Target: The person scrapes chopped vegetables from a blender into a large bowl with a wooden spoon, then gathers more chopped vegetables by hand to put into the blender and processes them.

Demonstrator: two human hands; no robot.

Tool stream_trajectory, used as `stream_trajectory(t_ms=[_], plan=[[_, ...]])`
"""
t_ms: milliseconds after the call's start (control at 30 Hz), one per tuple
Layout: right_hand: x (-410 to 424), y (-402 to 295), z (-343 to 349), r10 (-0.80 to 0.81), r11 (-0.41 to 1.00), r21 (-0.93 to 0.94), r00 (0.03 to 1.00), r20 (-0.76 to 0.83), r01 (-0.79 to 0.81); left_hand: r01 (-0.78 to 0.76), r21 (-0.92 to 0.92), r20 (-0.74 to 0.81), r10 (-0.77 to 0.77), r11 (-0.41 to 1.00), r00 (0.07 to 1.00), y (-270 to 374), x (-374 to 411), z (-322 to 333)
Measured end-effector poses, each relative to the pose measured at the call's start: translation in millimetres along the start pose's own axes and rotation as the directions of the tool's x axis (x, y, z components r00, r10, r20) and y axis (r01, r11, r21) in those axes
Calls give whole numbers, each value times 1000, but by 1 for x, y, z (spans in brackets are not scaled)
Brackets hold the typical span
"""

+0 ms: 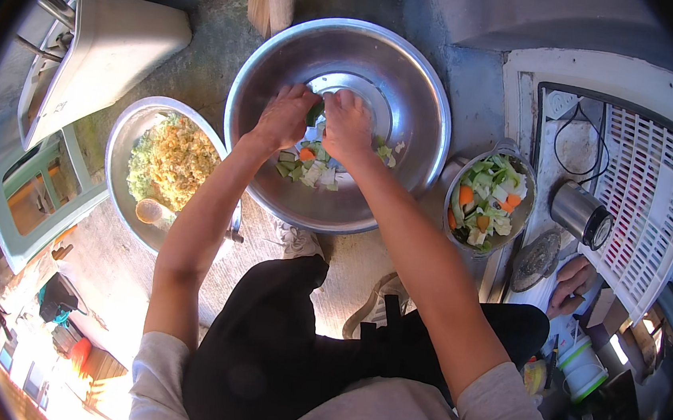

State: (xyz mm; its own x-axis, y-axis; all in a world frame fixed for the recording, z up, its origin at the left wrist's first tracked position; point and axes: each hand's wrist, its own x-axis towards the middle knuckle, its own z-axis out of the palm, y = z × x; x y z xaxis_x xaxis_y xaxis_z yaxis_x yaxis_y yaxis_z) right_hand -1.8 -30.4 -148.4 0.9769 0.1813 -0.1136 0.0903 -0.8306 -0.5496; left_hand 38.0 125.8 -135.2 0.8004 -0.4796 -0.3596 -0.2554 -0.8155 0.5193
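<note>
Both of my hands are inside a wide stainless steel basin (408, 174). My left hand (285, 115) has its fingers curled around a dark green vegetable piece (315, 113). Beside it, fingertips bent down, my right hand (347, 127) grips the same piece from the other side. The hands partly hide this piece. Just below them on the basin's bottom lie chopped green pieces (290, 167), a carrot piece (307, 154) and pale cabbage bits (318, 175). More leafy scraps (386, 154) lie to the right of my right hand.
At left, a metal bowl (115, 190) holds yellowish and green crumbly food with a wooden spoon (148, 210). A metal pot (449, 214) of cut vegetables stands at right. Beyond are a steel flask (576, 210), a white plastic crate (639, 182) and a green-framed stool (16, 230).
</note>
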Motion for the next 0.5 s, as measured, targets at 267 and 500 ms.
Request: stream_trajectory(t_ms=[267,500], plan=[[-79,-19,-30,107,990,60,961,255,-126,-36,-105,326,68,994,943,-13,-61,19],[-72,-5,-35,443,897,-89,874,201,-434,47,91,385,-78,995,919,11,-54,-7]])
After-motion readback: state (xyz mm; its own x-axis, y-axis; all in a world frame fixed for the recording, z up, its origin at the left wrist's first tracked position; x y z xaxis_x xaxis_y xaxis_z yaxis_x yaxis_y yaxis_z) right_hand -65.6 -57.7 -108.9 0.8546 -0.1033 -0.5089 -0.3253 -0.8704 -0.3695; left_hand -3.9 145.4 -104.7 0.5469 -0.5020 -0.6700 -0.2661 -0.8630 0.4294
